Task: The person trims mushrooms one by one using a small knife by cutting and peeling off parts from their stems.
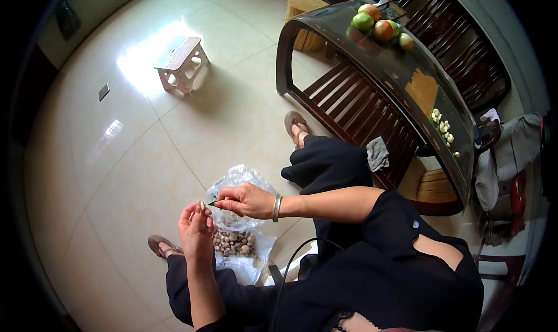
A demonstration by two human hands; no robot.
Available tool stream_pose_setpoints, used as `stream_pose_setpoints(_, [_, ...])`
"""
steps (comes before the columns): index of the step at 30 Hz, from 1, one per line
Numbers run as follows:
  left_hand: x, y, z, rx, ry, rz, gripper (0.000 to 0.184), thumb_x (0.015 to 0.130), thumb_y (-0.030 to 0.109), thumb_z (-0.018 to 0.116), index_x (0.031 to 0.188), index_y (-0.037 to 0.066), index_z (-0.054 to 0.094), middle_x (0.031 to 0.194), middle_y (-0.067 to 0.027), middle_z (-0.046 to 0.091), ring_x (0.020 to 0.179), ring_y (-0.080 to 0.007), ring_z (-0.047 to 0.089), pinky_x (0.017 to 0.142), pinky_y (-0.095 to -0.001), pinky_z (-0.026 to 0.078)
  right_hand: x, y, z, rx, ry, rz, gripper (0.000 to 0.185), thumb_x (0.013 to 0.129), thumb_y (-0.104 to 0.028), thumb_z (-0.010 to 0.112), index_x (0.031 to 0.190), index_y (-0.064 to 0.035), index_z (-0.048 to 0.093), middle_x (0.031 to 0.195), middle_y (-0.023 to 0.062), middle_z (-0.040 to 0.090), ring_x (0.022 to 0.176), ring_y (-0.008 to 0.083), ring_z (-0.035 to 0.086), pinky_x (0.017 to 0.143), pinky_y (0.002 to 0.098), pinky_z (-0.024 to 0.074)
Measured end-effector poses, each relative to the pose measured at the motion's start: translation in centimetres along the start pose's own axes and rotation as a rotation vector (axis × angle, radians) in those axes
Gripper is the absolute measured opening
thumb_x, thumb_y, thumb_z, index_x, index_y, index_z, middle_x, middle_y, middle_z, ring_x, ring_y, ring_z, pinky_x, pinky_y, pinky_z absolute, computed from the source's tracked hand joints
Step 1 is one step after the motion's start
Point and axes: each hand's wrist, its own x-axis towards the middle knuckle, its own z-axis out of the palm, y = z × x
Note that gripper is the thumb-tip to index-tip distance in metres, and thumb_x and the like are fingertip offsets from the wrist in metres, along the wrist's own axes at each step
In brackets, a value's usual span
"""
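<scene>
Raised over the plastic bags, my left hand (195, 223) pinches a small pale piece (202, 206) between its fingertips. Closed round a small knife (211, 203), my right hand (247, 201) points the dark tip at that piece, very close to it; whether they touch I cannot tell. Most of the knife's handle is hidden in the fingers. Below my hands, small brown roundish lumps (237, 243) lie heaped on a white plastic bag (265, 252). Another crumpled clear bag (241, 175) is behind my right hand.
On the right stands a dark glass-topped table (372, 59) with several green and red fruits (382, 30) and a row of small pale peeled pieces (444, 126). A grey cloth (378, 153) hangs at its slatted shelf. A folding stool (181, 62) stands on the tiled floor (116, 175).
</scene>
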Motion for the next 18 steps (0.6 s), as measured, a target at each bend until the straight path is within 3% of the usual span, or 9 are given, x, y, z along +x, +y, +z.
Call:
stream_pose_setpoints(5, [0.3, -0.3, -0.3, 0.057, -0.02, -0.018, 0.017, 0.083, 0.01, 0.053, 0.096, 0.0, 0.05, 0.076, -0.0074, 0.055, 0.055, -0.0081, 0.047, 0.047, -0.0176, 0.037, 0.0, -0.7, -0.2, 0.169, -0.068, 0.223, 0.015, 0.087, -0.02, 0.049, 0.088, -0.0058, 0.053, 0.052, 0.0002, 0.049, 0.046, 0.0058, 0.046, 0.044, 0.0218, 0.0377])
stream_pose_setpoints(12, [0.1, 0.0, 0.0, 0.018, -0.008, -0.009, 0.015, 0.084, 0.011, 0.052, 0.096, 0.001, 0.05, 0.076, -0.0066, 0.054, 0.055, -0.0079, 0.046, 0.048, -0.0176, 0.037, 0.0, 1.0, 0.3, 0.114, -0.059, 0.136, 0.016, 0.086, -0.017, 0.049, 0.098, -0.0081, 0.053, 0.055, 0.0019, 0.053, 0.051, 0.0082, 0.052, 0.049, 0.024, 0.0421])
stream_pose_setpoints(14, [0.1, 0.0, 0.1, 0.014, 0.022, 0.009, 0.013, 0.085, 0.011, 0.05, 0.095, 0.002, 0.049, 0.075, -0.0055, 0.053, 0.054, -0.0078, 0.046, 0.047, -0.0176, 0.037, -0.1, 1.2, 0.0, -0.017, -0.122, 0.131, 0.018, 0.084, -0.016, 0.05, 0.101, -0.0096, 0.054, 0.058, 0.0044, 0.055, 0.053, 0.011, 0.054, 0.052, 0.0257, 0.0438])
stream_pose_setpoints(15, [0.2, 0.0, 0.3, 0.014, 0.038, 0.009, 0.013, 0.085, 0.011, 0.05, 0.095, 0.002, 0.049, 0.075, -0.0055, 0.053, 0.054, -0.0078, 0.046, 0.047, -0.0176, 0.037, -0.1, 1.1, -0.1, -0.078, -0.144, 0.178, 0.021, 0.083, -0.018, 0.052, 0.102, -0.0107, 0.053, 0.061, 0.0091, 0.057, 0.054, 0.0192, 0.057, 0.055, 0.029, 0.0446])
stream_pose_setpoints(18, [0.1, 0.2, 0.1, 0.011, 0.073, -0.013, 0.015, 0.085, 0.011, 0.049, 0.096, 0.001, 0.049, 0.076, -0.006, 0.055, 0.052, -0.0073, 0.045, 0.046, -0.0173, 0.036, -0.5, 1.8, 0.0, -0.338, -0.064, 0.085, 0.021, 0.081, -0.022, 0.054, 0.098, -0.0101, 0.056, 0.067, 0.0142, 0.058, 0.06, 0.0293, 0.057, 0.057, 0.0329, 0.0451])
